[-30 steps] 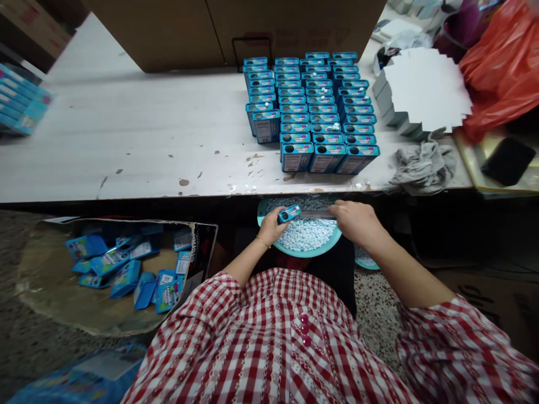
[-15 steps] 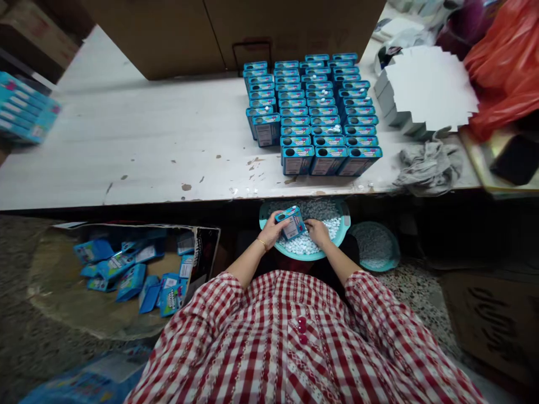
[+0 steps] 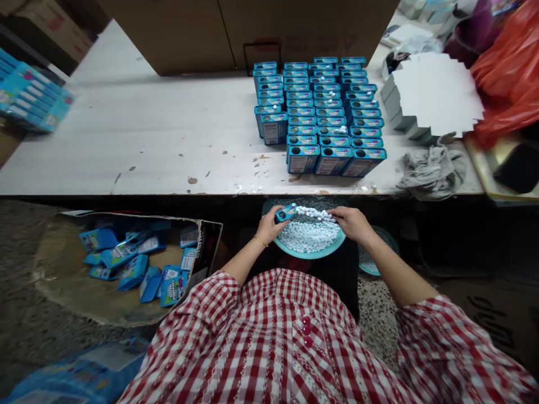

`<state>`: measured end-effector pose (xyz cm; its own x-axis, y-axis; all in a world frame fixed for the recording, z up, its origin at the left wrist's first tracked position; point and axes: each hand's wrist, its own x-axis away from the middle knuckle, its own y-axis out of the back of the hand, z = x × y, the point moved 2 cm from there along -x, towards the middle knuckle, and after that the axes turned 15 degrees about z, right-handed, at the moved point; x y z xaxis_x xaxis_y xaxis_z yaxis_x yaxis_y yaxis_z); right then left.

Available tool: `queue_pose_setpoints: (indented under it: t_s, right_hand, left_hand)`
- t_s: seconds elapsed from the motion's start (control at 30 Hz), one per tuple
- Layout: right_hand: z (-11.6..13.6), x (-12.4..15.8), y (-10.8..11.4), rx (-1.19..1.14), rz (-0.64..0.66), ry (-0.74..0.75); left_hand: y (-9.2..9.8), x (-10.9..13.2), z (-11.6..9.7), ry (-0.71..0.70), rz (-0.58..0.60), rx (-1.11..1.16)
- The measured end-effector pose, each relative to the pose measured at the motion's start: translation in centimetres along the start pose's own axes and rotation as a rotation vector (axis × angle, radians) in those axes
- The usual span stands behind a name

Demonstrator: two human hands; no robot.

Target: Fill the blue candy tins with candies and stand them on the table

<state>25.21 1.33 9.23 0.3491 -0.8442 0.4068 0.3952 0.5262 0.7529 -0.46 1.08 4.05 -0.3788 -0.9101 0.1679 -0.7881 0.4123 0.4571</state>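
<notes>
My left hand [image 3: 268,226] is closed around a small blue candy box [image 3: 284,212], held over the left side of a turquoise basin [image 3: 310,256]. White pellet-like candies [image 3: 308,235] fill that basin. At the basin's right side, my right hand [image 3: 354,224] pinches the end of a narrow scoop-like thing [image 3: 315,214]. A row of white candies covers it, hiding most of its shape. Its left end meets the top of the box in my left hand.
Rows of upright blue boxes [image 3: 303,134] stand on the white table [image 3: 177,134], before a large carton [image 3: 189,39]. White card stacks [image 3: 435,95] and a grey rag [image 3: 433,168] lie right. Lower left, an open carton [image 3: 63,280] holds loose blue boxes. Another basin [image 3: 385,241] sits right.
My right hand has come up out of the candies and moved right, with a candy-covered scoop-like thing now showing. The box in my left hand has turned, its top toward me.
</notes>
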Motion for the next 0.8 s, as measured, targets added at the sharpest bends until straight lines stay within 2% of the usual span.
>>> queue_pose_setpoints:
  t_s: [0.2,0.4,0.57,0.8]
  right_hand:
    - [5.7,0.2,2.4,0.397,0.163,-0.105]
    - [10.1,0.5,3.3,0.651,0.237,-0.095]
    - [10.8,0.8,4.0,0.675,0.24,-0.089]
    - [10.3,1.1,4.3,0.654,0.229,-0.094]
  left_hand:
    - [-1.7,-0.8,-2.1,0.045,0.094,-0.183]
    - [-2.1,-1.0,-1.8,0.045,0.129,-0.229]
    - [-1.9,-0.9,-1.3,0.101,0.107,-0.206]
    - [-2.0,-1.3,-1.1,0.048,0.099,-0.13]
